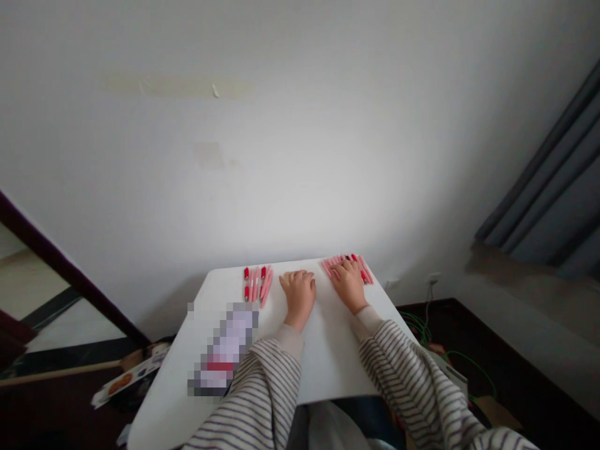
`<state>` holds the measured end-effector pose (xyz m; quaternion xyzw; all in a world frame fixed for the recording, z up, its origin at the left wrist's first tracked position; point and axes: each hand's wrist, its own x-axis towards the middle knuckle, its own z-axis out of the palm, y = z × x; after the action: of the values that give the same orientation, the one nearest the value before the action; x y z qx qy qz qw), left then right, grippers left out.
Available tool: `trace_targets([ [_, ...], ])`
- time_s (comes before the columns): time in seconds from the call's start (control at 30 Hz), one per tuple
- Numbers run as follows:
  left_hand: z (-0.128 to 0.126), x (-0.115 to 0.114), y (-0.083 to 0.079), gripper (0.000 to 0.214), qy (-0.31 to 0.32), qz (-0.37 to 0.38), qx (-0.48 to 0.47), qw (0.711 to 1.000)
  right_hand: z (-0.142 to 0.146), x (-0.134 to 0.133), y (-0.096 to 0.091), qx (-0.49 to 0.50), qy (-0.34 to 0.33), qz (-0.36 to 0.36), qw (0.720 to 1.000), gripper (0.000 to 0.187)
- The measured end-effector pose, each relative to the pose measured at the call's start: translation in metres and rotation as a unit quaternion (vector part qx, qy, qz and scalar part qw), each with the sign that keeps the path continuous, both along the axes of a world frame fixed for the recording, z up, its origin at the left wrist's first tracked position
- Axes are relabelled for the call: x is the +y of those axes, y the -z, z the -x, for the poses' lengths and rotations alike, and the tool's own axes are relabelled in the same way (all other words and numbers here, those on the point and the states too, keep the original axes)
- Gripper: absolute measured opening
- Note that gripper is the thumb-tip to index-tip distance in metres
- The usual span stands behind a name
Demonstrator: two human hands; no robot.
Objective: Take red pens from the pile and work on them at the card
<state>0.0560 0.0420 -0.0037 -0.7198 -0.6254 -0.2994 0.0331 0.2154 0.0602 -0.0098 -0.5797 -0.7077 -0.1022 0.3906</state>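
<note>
My left hand (299, 299) rests palm down on the white table (328, 356), its fingers loosely spread and nothing visible in them. To its left lies a small group of pink and red pens (254, 286), side by side and apart from the hand. My right hand (349, 286) lies over a second row of pink pens (325, 267) near the table's far right corner. Its fingers are a little apart on top of them and hide part of the row. Red and pink pens (367, 270) show just past its right side.
A blurred-out oblong item (227, 353) lies on the table's left part, by my left sleeve. The wall (290, 156) stands right behind the table's far edge. Green cables (417, 328) run along the floor at right, below a dark curtain (548, 206).
</note>
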Motion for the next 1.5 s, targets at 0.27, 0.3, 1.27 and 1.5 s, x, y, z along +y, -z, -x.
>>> trace_targets([
  [0.27, 0.058, -0.022, -0.011, 0.032, -0.144, -0.022, 0.073, 0.987, 0.054, -0.014, -0.001, 0.010, -0.138, 0.047, 0.989, 0.025],
  [0.3, 0.063, -0.024, -0.012, 0.032, -0.167, -0.025, 0.078, 0.983, 0.060, -0.015, 0.000, 0.008, -0.137, 0.052, 0.989, 0.025],
  [1.27, 0.074, -0.020, 0.001, 0.027, -0.228, -0.030, 0.065, 0.971, 0.049, -0.017, 0.023, 0.115, -0.162, 0.013, 0.980, 0.018],
  [1.5, 0.074, -0.013, 0.001, 0.019, -0.157, -0.065, -0.017, 0.985, 0.040, -0.012, 0.021, 0.138, -0.164, 0.013, 0.977, 0.025],
])
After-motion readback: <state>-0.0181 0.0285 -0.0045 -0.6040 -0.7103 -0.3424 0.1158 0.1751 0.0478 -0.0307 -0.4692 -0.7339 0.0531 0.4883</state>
